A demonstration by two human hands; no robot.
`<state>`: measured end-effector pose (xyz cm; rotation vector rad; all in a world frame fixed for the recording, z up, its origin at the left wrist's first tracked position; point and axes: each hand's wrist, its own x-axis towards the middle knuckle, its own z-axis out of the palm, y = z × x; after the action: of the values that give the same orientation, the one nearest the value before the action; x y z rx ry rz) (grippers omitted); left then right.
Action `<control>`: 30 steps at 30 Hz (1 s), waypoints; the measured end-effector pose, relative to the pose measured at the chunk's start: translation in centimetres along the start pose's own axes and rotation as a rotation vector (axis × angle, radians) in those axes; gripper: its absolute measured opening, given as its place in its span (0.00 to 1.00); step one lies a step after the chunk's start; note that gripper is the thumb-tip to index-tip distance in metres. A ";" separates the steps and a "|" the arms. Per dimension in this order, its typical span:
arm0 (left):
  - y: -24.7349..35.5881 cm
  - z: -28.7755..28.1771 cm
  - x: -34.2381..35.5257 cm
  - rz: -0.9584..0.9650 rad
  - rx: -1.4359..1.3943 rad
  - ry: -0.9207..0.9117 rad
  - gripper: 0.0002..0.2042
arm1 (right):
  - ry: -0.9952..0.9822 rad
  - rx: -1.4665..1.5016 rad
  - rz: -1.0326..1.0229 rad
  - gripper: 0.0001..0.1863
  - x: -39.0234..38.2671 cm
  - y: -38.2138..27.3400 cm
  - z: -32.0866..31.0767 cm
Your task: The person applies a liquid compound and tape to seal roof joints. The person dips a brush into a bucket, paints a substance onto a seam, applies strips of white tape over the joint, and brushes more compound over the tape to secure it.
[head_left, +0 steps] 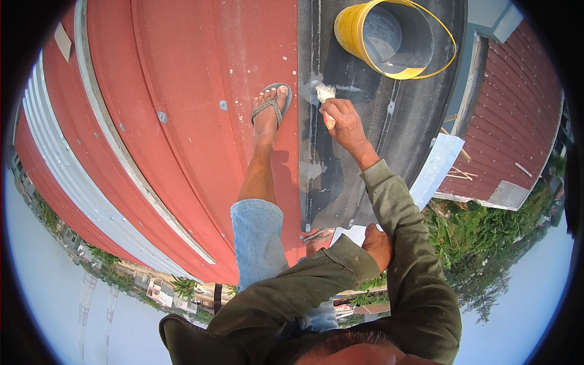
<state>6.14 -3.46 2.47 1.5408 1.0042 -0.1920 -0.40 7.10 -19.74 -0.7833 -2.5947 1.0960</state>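
Observation:
My right hand (344,126) is closed round the handle of a paintbrush (326,93) with pale, splayed bristles. The bristle end is at the dark grey roof strip (378,131), beside a wet-looking pale smear. Farther off, to the right of the brush, a yellow bucket (348,30) lies tilted with its mouth towards me. Grey coating lines its inside, and its yellow handle hangs out over the rim. My left arm crosses my body, and my left hand (378,246) is by my right forearm. Its fingers are mostly hidden. A white sheet-like piece (347,233) shows beside it.
My left foot in a flip-flop (271,108) stands on the red ribbed metal roof (201,109), left of the dark strip. A pale panel (437,170) lies along the strip's right edge. Beyond are another red roof (511,115) and trees (474,249) below.

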 end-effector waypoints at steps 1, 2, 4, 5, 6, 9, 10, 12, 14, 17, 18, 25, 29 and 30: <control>0.0 -0.1 -0.1 0.013 0.010 -0.013 0.08 | -0.004 0.010 -0.021 0.17 0.1 -0.2 0.2; 0.1 0.3 0.1 0.014 0.011 -0.016 0.08 | -0.009 0.021 -0.042 0.17 0.2 -0.3 0.4; 0.1 0.9 0.5 0.018 0.010 -0.008 0.08 | -0.027 -0.010 -0.044 0.16 0.3 -0.3 0.8; 0.2 1.2 0.6 0.019 0.012 -0.010 0.08 | -0.047 -0.041 -0.048 0.15 0.2 -0.3 0.9; 0.2 1.0 0.6 0.019 0.011 -0.020 0.08 | -0.047 -0.041 -0.046 0.15 -0.1 -0.2 1.0; 0.1 0.4 0.3 0.012 -0.014 -0.023 0.08 | -0.136 -0.084 -0.053 0.15 -1.1 0.2 1.3; 0.1 0.3 0.2 0.003 -0.040 -0.013 0.08 | -0.167 -0.091 -0.060 0.17 -1.5 0.3 1.2; 0.1 0.4 0.2 -0.006 -0.044 0.002 0.08 | -0.197 -0.100 -0.068 0.20 -1.8 0.1 0.9; 0.0 0.5 0.1 -0.016 -0.048 0.017 0.08 | -0.133 -0.111 -0.081 0.20 -1.5 -0.2 0.4; -0.1 0.7 -0.3 0.006 -0.016 0.052 0.08 | -0.112 -0.062 -0.102 0.21 -0.4 -0.9 0.0; -0.3 0.8 -0.5 -0.001 -0.046 0.113 0.08 | -0.108 -0.067 -0.099 0.21 -0.4 -0.6 0.4; -0.2 0.1 -0.8 -0.041 -0.110 0.137 0.08 | -0.129 -0.083 -0.030 0.19 -1.3 -1.4 -2.0; -0.4 0.0 -1.0 0.000 -0.111 0.122 0.07 | 0.282 -0.028 -0.064 0.15 0.1 -4.6 -8.8; -0.5 0.0 -1.1 0.003 -0.114 0.117 0.07 | 0.386 -0.008 -0.053 0.14 0.8 -5.2 -10.3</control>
<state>5.12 -4.01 2.75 1.4626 1.0860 -0.0422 0.98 10.70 -8.85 -0.8292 -2.2823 0.8236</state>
